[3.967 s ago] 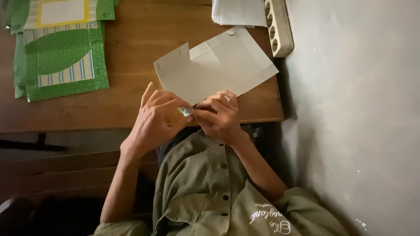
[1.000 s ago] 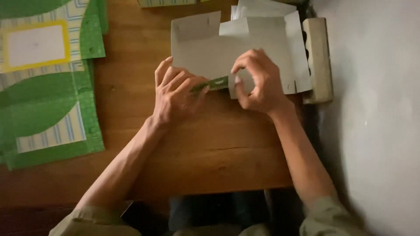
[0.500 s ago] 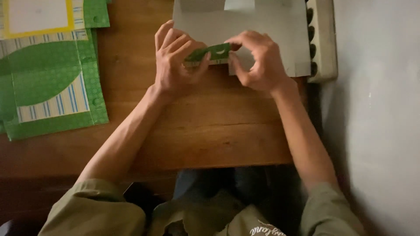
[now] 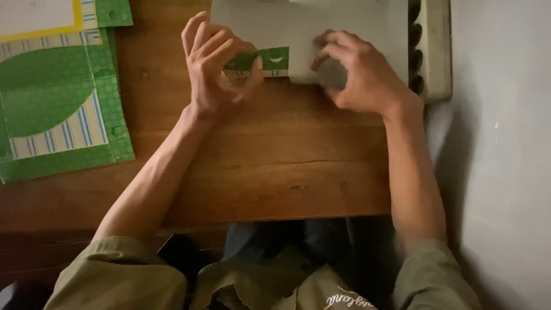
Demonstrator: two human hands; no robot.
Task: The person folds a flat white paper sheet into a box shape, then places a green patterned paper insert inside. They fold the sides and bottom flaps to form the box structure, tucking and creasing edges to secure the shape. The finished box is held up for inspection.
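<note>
A flat white cardboard box blank [image 4: 344,26] lies at the far edge of the wooden table [image 4: 275,172]. Its near flap is folded over and shows a green printed strip [image 4: 265,59]. My left hand [image 4: 215,72] pinches the left end of that green flap between thumb and fingers. My right hand [image 4: 359,72] presses down with curled fingers on the white cardboard at the flap's right end. Both forearms reach out from olive green sleeves.
A stack of flat green printed box blanks [image 4: 57,97] with striped and yellow-edged panels lies at the table's left. A white power strip [image 4: 431,49] sits along the right edge, beside a grey wall [image 4: 505,143]. The table's front edge runs just above my lap.
My hands moved from my lap up onto the table to the white blank. The green flap has been folded over, and my hands have slid apart along its crease.
</note>
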